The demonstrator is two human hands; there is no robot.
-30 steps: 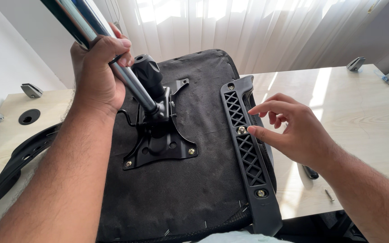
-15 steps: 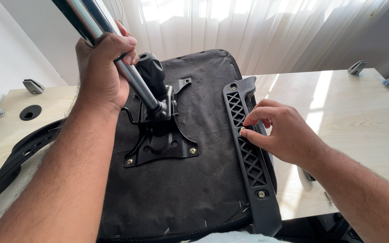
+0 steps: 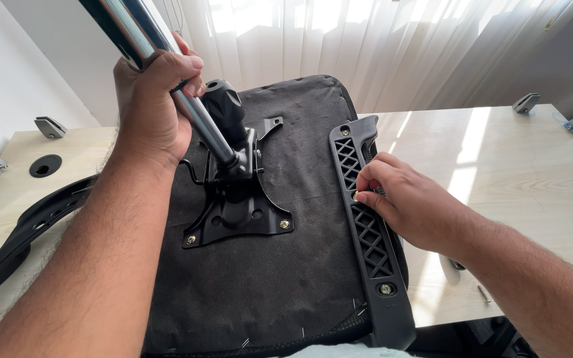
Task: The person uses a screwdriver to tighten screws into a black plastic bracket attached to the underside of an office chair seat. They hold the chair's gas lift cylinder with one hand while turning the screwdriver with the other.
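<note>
Chrome gas-lift cylinder leans up-left out of black mount plate on upturned seat. Left hand fisted tight round cylinder. Right hand much nearer armrest bracket, fingertips pinched on mid-bracket bolt; bracket's long axis runs near-to-far along seat's right edge.

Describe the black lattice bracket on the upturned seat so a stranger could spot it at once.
On the pale wooden desk lies an upturned black fabric chair seat. Along its right edge runs a long, narrow black plastic armrest bracket, where the right hand rests. Unlike the square metal plate at the centre carrying the chrome column, it has diamond-shaped cut-outs and a bolt at each end.
</note>
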